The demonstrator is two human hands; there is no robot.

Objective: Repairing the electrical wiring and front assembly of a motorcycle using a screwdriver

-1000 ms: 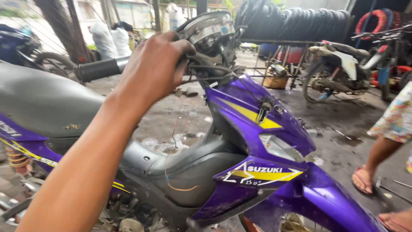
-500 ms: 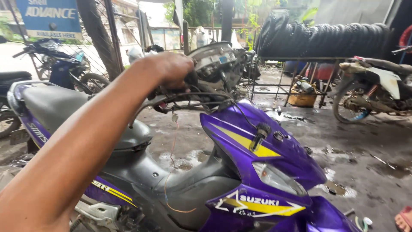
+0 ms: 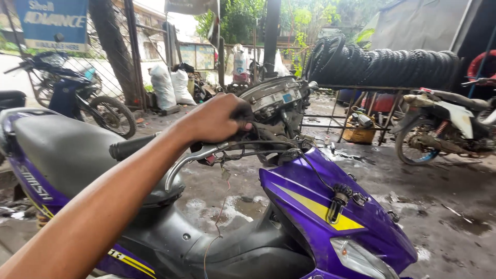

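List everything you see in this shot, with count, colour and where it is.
Purple motorbike with yellow stripe: one, foreground centre.
Grey padded seat: one, left on that bike.
Black handlebar grip: one, left of the hand.
Silver brake lever: one, under the bar.
Round instrument cluster: one, grey, above the bar.
Black tyres on a metal rack: a row, upper right.
Stripped motorbike: one, right.
Blue motorbike: one, upper left.
White sacks: two, by the fence.
Hands: one, on the handlebar middle; which hand is unclear.
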